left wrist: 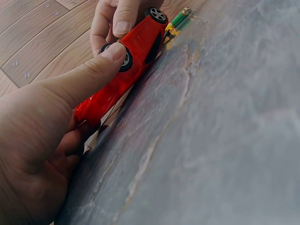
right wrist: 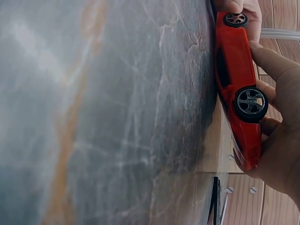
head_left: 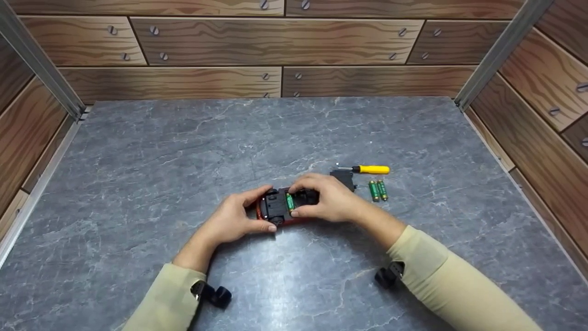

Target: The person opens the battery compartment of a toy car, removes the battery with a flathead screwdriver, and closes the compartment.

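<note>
Both my hands, left (head_left: 236,220) and right (head_left: 328,200), grip the upturned red plastic toy car (head_left: 281,208); I'd seat its green battery (head_left: 290,202) squarely, pressing evenly

We see a glossy red plastic toy car (left wrist: 123,77) on a smooth, faintly shiny grey marble-look tabletop (head_left: 183,151), walled by matt wood-grain panels (head_left: 206,41).

No readable text; print on green batteries (head_left: 378,190) too small.
</note>
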The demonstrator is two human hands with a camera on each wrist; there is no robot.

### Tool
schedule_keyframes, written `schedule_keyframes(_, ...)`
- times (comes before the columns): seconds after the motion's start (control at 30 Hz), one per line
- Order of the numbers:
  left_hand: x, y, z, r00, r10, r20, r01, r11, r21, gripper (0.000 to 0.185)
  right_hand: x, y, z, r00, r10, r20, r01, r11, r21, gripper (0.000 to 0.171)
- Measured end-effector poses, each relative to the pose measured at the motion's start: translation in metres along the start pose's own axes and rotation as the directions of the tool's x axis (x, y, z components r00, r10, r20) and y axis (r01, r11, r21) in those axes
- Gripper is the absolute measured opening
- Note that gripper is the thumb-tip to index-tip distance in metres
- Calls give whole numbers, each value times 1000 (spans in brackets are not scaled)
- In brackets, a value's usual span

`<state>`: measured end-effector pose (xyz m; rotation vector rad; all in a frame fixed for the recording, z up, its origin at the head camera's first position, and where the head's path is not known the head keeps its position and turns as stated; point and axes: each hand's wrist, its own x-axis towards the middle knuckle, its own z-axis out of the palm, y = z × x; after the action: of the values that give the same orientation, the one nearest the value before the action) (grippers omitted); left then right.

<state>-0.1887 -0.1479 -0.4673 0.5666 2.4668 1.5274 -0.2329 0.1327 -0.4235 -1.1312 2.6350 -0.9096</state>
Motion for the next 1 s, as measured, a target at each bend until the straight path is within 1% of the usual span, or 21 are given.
schedule_keyframes(0.23,0,-1,0,1000,23,-1,-23,1000,-8,98,0,0,1,1000,-13,-12,13,1000,4,46)
schedule_keyframes(0.47,0,-2,0,1000,19,4,-19,1000,-16,98,0,1,2,1000,-18,-23,18,1000,-4,44)
schedule_keyframes(0.7,0,-2,0,1000,30,6,-29,999,-28,95,0,-1,2,1000,-6,-13,6,1000,-11,44)
schedule_keyframes(1.0,0,0,0,1000,21,6,-21,999,-38,96,-1,0,2,1000,9,-15,-9,1000,2,41)
